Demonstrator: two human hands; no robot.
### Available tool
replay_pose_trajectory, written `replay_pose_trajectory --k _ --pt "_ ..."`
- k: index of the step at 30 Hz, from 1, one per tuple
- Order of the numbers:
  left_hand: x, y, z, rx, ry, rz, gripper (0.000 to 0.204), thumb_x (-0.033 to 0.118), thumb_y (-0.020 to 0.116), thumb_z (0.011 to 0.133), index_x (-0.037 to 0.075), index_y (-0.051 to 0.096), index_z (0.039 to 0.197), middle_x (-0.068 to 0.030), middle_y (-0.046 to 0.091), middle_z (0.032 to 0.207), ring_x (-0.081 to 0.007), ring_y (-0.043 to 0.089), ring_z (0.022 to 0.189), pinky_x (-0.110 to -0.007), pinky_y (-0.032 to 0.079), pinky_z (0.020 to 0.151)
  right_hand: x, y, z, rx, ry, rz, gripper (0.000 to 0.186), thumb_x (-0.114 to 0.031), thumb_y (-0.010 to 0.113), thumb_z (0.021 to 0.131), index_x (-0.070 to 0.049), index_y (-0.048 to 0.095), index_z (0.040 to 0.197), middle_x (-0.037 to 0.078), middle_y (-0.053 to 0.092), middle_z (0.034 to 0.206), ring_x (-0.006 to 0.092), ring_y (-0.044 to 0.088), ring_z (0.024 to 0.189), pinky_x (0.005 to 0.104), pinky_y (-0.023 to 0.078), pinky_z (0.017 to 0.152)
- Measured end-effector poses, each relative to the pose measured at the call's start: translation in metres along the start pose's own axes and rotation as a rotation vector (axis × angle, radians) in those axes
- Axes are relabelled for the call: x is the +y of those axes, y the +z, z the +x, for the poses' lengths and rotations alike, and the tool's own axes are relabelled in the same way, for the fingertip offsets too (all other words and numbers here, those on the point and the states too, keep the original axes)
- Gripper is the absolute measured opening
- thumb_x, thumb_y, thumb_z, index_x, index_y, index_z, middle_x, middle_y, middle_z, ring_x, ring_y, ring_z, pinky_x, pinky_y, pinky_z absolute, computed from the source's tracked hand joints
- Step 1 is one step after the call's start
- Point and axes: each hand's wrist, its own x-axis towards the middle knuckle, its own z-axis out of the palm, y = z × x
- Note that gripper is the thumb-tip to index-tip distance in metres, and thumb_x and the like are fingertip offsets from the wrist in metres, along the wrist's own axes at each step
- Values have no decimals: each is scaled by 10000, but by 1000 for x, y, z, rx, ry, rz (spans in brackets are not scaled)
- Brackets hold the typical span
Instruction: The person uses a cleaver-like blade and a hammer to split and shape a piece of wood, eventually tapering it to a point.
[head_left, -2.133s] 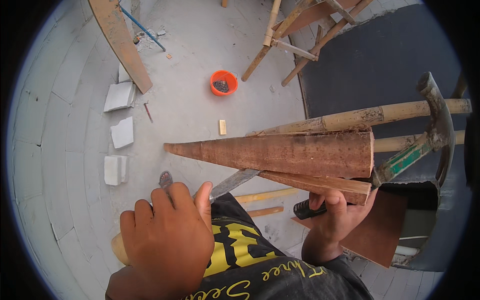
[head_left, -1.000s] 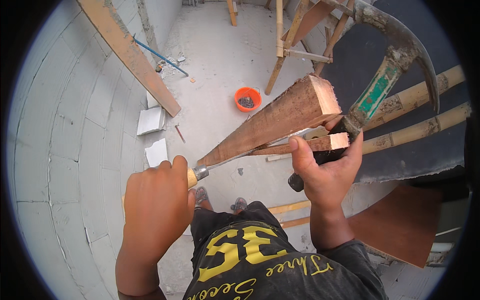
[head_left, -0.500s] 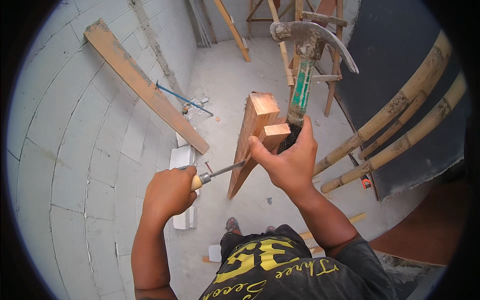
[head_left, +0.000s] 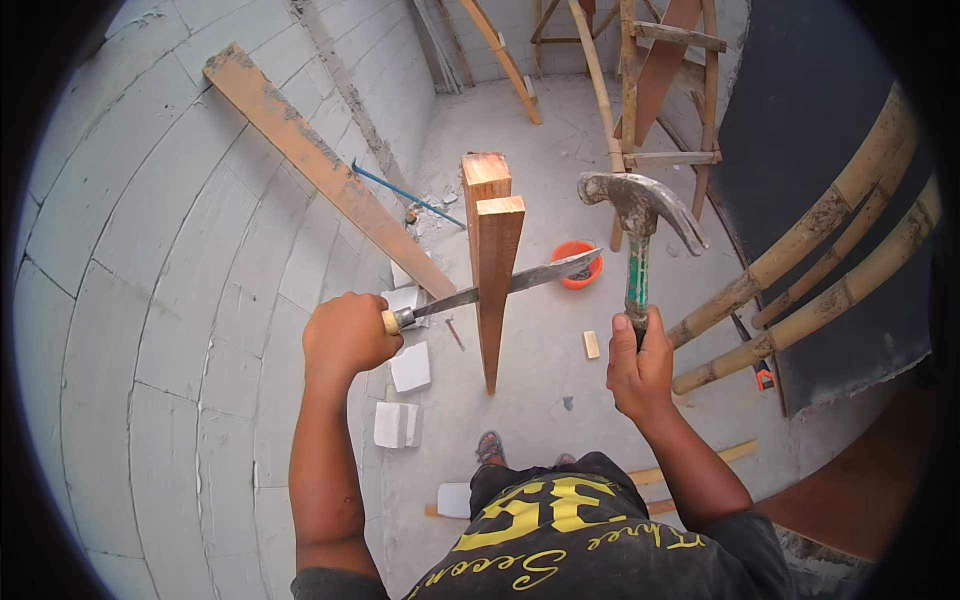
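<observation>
Reddish-brown wood stands nearly upright in front of the person: a long, squared timber (head_left: 487,182) with a thinner slat of the same wood (head_left: 498,255) along its near side, the slat's sawn top a little lower than the timber's. Between the two, a long grey steel knife blade (head_left: 555,272) runs crosswise, passing behind the slat and coming out on the right with its tip tilted slightly upward. Whether the wood's lower end touches the floor cannot be told.

To the left of the wood, the left hand (head_left: 348,333) is clamped round the knife's pale wooden handle (head_left: 390,322), its fingers closed. To the right, well apart from the wood, the right hand (head_left: 640,368) is wrapped round the black grip of a claw hammer with a green-marked shaft (head_left: 637,275), holding it upright, its worn metal head level with the slat's top.

Beyond the blade's tip, an orange plastic bucket (head_left: 565,252) sits on the grey concrete floor (head_left: 530,345), near a small yellowish wooden block (head_left: 591,345). Farther left lie white, squared masonry blocks (head_left: 410,367), and a broad brown plank (head_left: 320,165) leans against the pale block wall (head_left: 150,330). On the right, thick tan bamboo poles (head_left: 800,245) slant across a dark grey panel (head_left: 790,140).
</observation>
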Motion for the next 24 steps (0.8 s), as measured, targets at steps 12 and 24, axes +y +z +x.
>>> replay_pose_trajectory --k 12,24 --pt "13 8 3 95 -21 -59 194 218 734 690 143 787 862 -119 736 839 -316 714 770 -420 579 718 -76 -55 22 33 -62 61 317 -287 537 1056 16 482 979 135 529 604 260 502 472 420 448 540" --pt "24 27 12 8 34 -115 153 119 698 734 61 744 868 -122 728 857 -279 722 807 -389 573 715 -52 -57 15 -52 13 -140 302 -292 502 1073 -13 492 958 51 498 627 159 499 499 328 420 495"
